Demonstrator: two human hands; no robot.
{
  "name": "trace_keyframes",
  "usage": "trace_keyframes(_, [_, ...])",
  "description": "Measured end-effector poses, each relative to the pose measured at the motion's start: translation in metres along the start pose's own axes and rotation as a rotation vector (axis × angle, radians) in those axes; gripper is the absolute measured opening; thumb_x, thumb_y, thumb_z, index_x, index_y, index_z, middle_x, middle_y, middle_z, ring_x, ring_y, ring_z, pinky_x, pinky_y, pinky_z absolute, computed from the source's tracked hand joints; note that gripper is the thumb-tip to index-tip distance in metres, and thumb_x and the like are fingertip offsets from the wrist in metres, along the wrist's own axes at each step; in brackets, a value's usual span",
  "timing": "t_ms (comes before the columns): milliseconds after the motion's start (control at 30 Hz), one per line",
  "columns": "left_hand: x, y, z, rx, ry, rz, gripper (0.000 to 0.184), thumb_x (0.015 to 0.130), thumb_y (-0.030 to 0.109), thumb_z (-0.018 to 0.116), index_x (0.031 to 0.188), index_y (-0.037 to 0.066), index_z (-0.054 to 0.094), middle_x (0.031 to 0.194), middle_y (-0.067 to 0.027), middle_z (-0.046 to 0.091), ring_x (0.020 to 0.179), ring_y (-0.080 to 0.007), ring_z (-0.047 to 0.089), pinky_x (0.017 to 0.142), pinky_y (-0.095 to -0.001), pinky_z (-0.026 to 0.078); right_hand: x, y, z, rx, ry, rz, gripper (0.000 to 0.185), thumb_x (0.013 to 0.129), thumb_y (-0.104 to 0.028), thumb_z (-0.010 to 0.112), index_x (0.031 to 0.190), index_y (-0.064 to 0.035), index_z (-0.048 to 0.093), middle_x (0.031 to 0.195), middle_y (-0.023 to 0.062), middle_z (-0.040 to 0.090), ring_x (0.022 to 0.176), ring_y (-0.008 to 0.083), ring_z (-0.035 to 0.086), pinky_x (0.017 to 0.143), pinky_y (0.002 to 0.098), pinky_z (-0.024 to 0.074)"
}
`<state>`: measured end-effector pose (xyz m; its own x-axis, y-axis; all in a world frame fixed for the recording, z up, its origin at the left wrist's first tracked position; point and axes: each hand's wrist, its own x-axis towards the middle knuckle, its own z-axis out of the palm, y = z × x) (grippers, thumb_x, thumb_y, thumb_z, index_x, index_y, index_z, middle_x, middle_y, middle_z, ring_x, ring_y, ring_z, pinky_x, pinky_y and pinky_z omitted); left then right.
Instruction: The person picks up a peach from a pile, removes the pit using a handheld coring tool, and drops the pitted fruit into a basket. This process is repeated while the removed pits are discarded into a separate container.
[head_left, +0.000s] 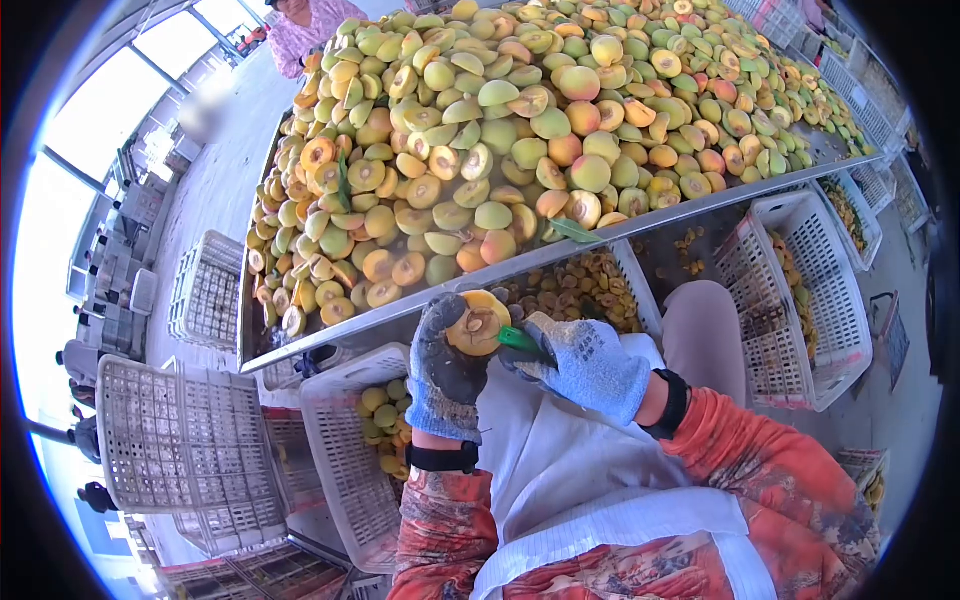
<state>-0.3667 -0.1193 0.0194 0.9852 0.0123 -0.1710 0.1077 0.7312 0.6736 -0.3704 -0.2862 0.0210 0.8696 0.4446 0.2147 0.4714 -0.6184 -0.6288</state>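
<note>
My left hand (450, 365), in a grey and blue glove, holds a halved yellow fruit (478, 323) with its cut face up and the pit area showing. In my right hand (590, 365), gloved in light blue, is a tool with a green handle (520, 341). The tool's front end is at the right edge of the fruit; its tip is hidden. Both hands are close together, just in front of the metal table's rim (420, 306). A large heap of green and orange fruit halves (490, 150) lies on that table.
Below the rim stands a crate of small brown pieces (590, 290). A white crate (345, 470) with green fruit is at the left, beside stacked crates (190, 450). Another white crate (825, 300) is at the right. A person in pink (305, 30) stands beyond the heap.
</note>
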Motion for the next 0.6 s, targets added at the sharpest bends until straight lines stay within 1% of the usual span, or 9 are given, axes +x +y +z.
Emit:
trace_keyframes(33, [0.005, 0.002, -0.003, -0.019, 0.023, -0.103, 0.029, 0.081, 0.022, 0.058, 0.103, 0.004, 0.056, 0.095, -0.0098, 0.061, 0.086, -0.0228, 0.062, 0.074, -0.0359, 0.053, -0.002, -0.003, -0.001, -0.021, -0.02, -0.004, 0.034, 0.082, -0.039, 0.058, 0.09, -0.0062, 0.053, 0.064, 0.0142, 0.059, 0.059, 0.0315, 0.06, 0.052, 0.0405, 0.0473])
trace_keyframes(267, [-0.017, 0.002, 0.014, 0.164, 0.057, 0.028, 0.028, 0.086, 0.017, 0.055, 0.108, 0.0, 0.056, 0.098, -0.0109, 0.062, 0.086, -0.0206, 0.062, 0.07, -0.0312, 0.054, -0.019, -0.01, 0.003, 0.051, 0.032, -0.026, 0.04, 0.081, -0.038, 0.061, 0.1, -0.0033, 0.055, 0.07, 0.0169, 0.06, 0.056, 0.0326, 0.059, 0.051, 0.039, 0.0466])
trace_keyframes(367, [-0.044, -0.002, 0.036, 0.381, 0.204, 0.159, 0.025, 0.089, 0.016, 0.053, 0.106, -0.001, 0.059, 0.098, -0.0111, 0.062, 0.086, -0.0179, 0.062, 0.07, -0.0271, 0.053, -0.032, -0.019, 0.001, 0.22, 0.093, -0.286, 0.03, 0.083, -0.032, 0.058, 0.099, -0.0071, 0.055, 0.065, 0.0113, 0.06, 0.057, 0.03, 0.06, 0.052, 0.0382, 0.0474])
trace_keyframes(433, [-0.046, -0.008, 0.029, 0.537, 0.189, 0.262, 0.025, 0.087, 0.015, 0.054, 0.106, 0.0, 0.06, 0.1, -0.0108, 0.062, 0.086, -0.0177, 0.062, 0.071, -0.0271, 0.052, -0.031, -0.036, -0.02, 0.928, -0.584, 0.533, 0.027, 0.085, -0.029, 0.057, 0.103, -0.0088, 0.055, 0.071, 0.0114, 0.061, 0.063, 0.0282, 0.061, 0.056, 0.0364, 0.0479])
trace_keyframes(467, [-0.045, -0.008, 0.029, 0.688, 0.155, 0.378, 0.025, 0.086, 0.014, 0.055, 0.107, 0.002, 0.06, 0.101, -0.0104, 0.062, 0.087, -0.0174, 0.061, 0.073, -0.027, 0.051, -0.031, -0.032, -0.018, 0.935, -0.577, 0.534, 0.027, 0.085, -0.029, 0.057, 0.103, -0.0088, 0.055, 0.071, 0.0114, 0.061, 0.063, 0.0282, 0.061, 0.056, 0.0364, 0.0479])
trace_keyframes(500, [-0.05, 0.001, 0.038, 0.411, 0.183, 0.133, 0.03, 0.08, 0.009, 0.058, 0.109, 0.006, 0.06, 0.103, -0.0093, 0.061, 0.088, -0.0187, 0.061, 0.078, -0.0287, 0.05, -0.032, -0.026, -0.015, 0.924, -0.479, 0.352, 0.029, 0.085, -0.03, 0.057, 0.105, -0.0093, 0.055, 0.074, 0.0133, 0.062, 0.068, 0.0291, 0.061, 0.06, 0.0369, 0.0478])
trace_keyframes(533, [-0.048, 0.003, 0.034, 0.421, 0.183, 0.13, 0.03, 0.08, 0.009, 0.058, 0.109, 0.006, 0.06, 0.103, -0.0093, 0.061, 0.088, -0.0187, 0.061, 0.078, -0.0287, 0.05, -0.033, -0.022, -0.012, 0.913, -0.377, 0.172, 0.03, 0.085, -0.031, 0.056, 0.107, -0.0099, 0.055, 0.078, 0.0153, 0.062, 0.073, 0.03, 0.062, 0.064, 0.0374, 0.0477])
trace_keyframes(567, [-0.042, 0.002, 0.024, 0.949, 0.032, 0.482, 0.032, 0.078, 0.007, 0.058, 0.11, 0.006, 0.059, 0.104, -0.0101, 0.061, 0.09, -0.0198, 0.061, 0.077, -0.0296, 0.05, -0.022, -0.021, -0.023, 0.327, -0.292, 0.051, 0.034, 0.084, -0.033, 0.057, 0.109, -0.0097, 0.055, 0.084, 0.0182, 0.062, 0.079, 0.0326, 0.061, 0.069, 0.039, 0.0469])
trace_keyframes(600, [-0.036, 0.001, 0.011, 1.463, -0.144, 0.841, 0.034, 0.077, 0.005, 0.057, 0.111, 0.005, 0.058, 0.105, -0.0109, 0.06, 0.091, -0.021, 0.061, 0.077, -0.0306, 0.051, -0.018, -0.02, -0.03, 0.333, -0.287, 0.05, 0.034, 0.084, -0.033, 0.057, 0.109, -0.0097, 0.055, 0.084, 0.0182, 0.062, 0.079, 0.0326, 0.061, 0.069, 0.039, 0.0469])
